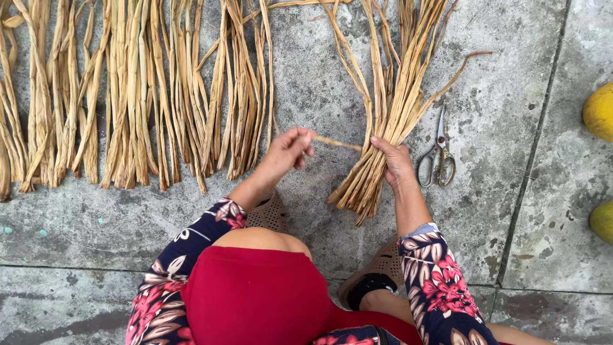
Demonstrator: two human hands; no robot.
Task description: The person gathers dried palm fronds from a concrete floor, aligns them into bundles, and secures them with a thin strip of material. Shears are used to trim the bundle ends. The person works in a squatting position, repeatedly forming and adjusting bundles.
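Closest to the lens are my knees under red shorts (255, 294) and my floral dark-blue sleeves (440, 287), with beige perforated clogs (269, 214) planted on the grey concrete floor (306, 83), so I judge I'm squatting low to keep both arms over the work.

Just past them, my right hand (397, 161) is clenched round the narrow end of a bundle of dry, straw-coloured flat plant strips (399, 108). Gripped there, the stiff, papery strips fan out away from me across the floor, while their short cut ends stick out below my palm toward my foot. It seems to me I hold them gathered so they stay in one bunch and a single piece can be drawn free.

My left hand (288, 150) is pinched shut on one thin tan strip (335, 143), which runs nearly level from my fingertips across to the bundle. It looks taut rather than slack.

Beside the bundle, on its right and just apart from my right hand, lie small metal scissors with looped handles (437, 156), blades pointing away from me, within easy reach.

Farther off on the left, a long row of the same pale dried strips (128, 96) lies spread side by side, flat, ribbon-like, curled at some tips, probably laid out singly to keep them sorted.

At the far right edge sit two rounded yellow-green fruits (600, 112), only partly in view, well apart from everything I'm handling. The floor itself is rough, stained and crossed by straight joints.
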